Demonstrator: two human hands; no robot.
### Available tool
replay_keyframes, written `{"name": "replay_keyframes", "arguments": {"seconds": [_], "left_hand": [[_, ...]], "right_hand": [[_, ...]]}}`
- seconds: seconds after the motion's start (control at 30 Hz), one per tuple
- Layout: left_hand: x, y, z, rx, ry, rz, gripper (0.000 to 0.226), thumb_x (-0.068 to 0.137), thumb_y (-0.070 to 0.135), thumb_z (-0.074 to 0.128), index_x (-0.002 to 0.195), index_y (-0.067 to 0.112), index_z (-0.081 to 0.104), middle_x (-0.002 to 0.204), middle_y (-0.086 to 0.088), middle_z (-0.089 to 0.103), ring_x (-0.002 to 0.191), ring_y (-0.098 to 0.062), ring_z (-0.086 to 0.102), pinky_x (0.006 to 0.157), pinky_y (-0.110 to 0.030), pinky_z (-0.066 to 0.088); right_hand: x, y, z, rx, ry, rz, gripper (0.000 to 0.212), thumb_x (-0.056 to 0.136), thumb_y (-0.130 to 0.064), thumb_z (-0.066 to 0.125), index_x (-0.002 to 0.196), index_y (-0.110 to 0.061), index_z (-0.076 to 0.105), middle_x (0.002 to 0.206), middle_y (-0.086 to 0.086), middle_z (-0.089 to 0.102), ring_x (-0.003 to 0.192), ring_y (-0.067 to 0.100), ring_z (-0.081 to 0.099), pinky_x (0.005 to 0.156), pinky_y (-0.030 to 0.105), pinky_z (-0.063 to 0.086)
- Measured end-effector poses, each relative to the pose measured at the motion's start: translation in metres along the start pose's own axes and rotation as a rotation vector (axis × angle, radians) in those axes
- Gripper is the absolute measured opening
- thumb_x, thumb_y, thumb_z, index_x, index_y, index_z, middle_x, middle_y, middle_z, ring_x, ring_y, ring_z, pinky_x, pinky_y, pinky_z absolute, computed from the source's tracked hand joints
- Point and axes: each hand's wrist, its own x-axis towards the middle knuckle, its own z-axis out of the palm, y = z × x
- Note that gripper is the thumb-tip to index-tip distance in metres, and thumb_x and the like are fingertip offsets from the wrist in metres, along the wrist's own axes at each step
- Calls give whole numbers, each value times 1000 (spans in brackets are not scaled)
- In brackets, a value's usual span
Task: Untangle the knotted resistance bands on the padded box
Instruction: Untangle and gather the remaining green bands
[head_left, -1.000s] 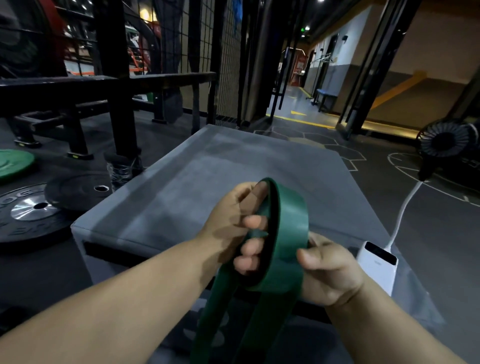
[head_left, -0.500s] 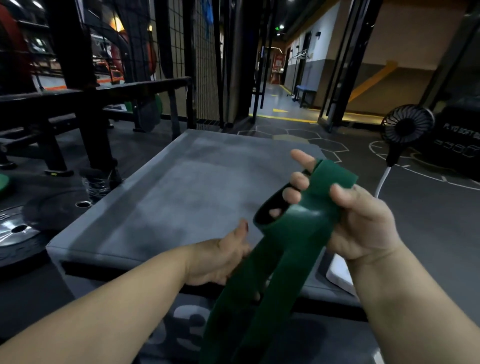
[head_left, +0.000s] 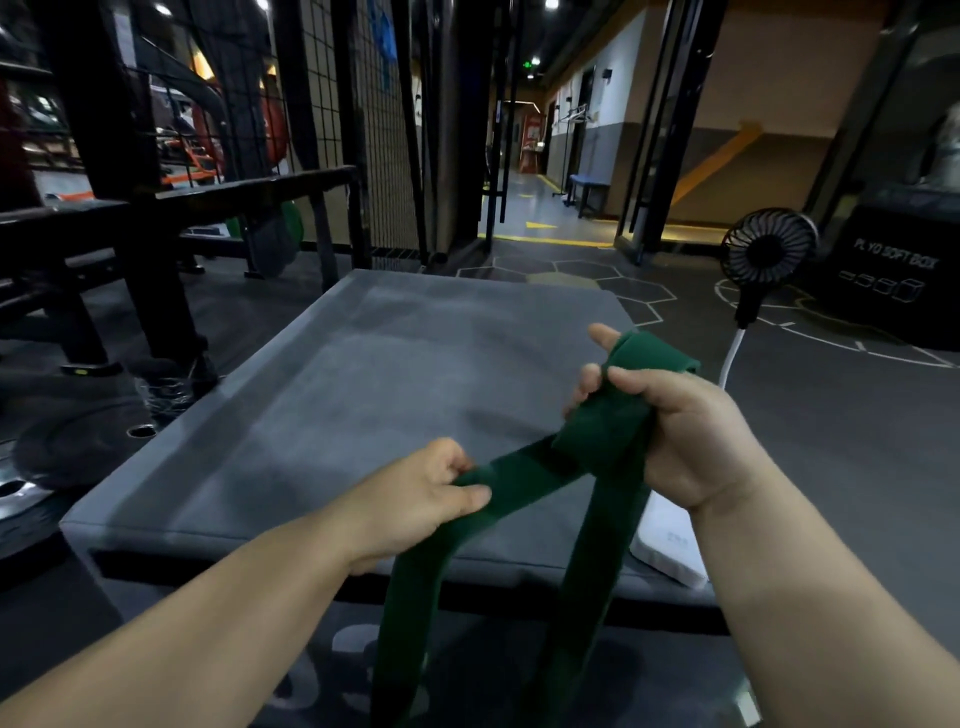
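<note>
Grey padded box (head_left: 389, 389) beneath a wide, flat, dark-green resistance band (head_left: 597, 447)

Lost both hanging strands of the green resistance band (head_left: 597, 457) at the bottom edge. Could not tell how its folds crossed inside the right hand (head_left: 691, 441). Saw only a corner of a white device (head_left: 670, 545) behind that wrist. Found the fingertips of the left hand (head_left: 415, 499) tucked out of sight under the band.

Gym surroundings are shown.
A black fan (head_left: 768, 254) is carried on a white stalk (head_left: 730, 361) at right; weight plates (head_left: 78, 447) are laid on the floor (head_left: 831, 415) at left.
</note>
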Motion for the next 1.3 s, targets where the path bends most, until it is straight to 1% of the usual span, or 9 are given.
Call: {"name": "replay_keyframes", "arguments": {"seconds": [0.23,0.43,0.57,0.7,0.83,0.97,1.1,1.2,1.3], "left_hand": [[-10,18,0,-407,-239,31,53,66,-6,51,118,4,51,89,-2,69,82,-10,66,70,-22,51],[-6,18,3,-364,12,109,19,88,-8,57,102,4,62,93,-13,70,87,-22,67,84,-32,55],[-5,23,5,-381,148,161,5,89,11,60,88,10,65,75,6,71,69,-10,67,66,-30,56],[-6,26,4,-354,292,208,30,76,37,68,80,8,66,67,1,69,59,-9,63,55,-20,48],[-5,24,2,-461,299,145,39,71,37,71,85,2,62,68,-11,68,60,-23,66,56,-31,56],[-4,15,-9,-557,32,91,52,77,45,71,102,2,55,86,-18,69,79,-36,68,74,-43,56],[-7,3,-4,-290,-207,43,34,87,11,66,120,16,57,111,1,68,107,-13,64,91,-26,52],[-10,6,0,-248,-221,121,34,94,1,54,116,27,56,108,13,68,105,-4,62,89,-21,50],[-11,15,-1,-520,-96,154,29,95,1,46,118,19,46,93,3,67,85,-6,67,70,-21,52]], "right_hand": [[-6,33,22,-247,51,74,61,79,-30,63,136,-25,40,78,1,68,98,30,68,92,49,52],[-1,50,25,-392,143,12,33,82,-49,70,90,-17,71,140,7,50,121,28,58,102,53,46],[-1,66,25,-510,-24,96,52,74,-65,64,112,-30,69,121,10,68,118,25,61,107,50,42],[-5,65,24,-613,-132,73,72,66,-82,57,99,-20,70,97,-1,74,99,16,67,89,34,52],[-11,59,30,-767,-293,47,56,76,-60,66,92,-6,64,79,4,67,77,18,65,72,35,52],[-12,57,36,-730,-151,5,56,77,-58,61,81,-2,62,71,10,62,66,24,61,65,36,51],[-13,43,39,-548,107,16,51,76,-62,63,77,-11,66,70,10,62,64,25,60,63,35,52],[-13,34,36,-574,138,46,64,67,-72,61,78,-8,62,68,10,60,61,24,58,61,32,49],[-12,33,35,-514,139,166,70,64,-73,54,85,-8,61,67,10,60,60,25,56,65,36,46]]}}
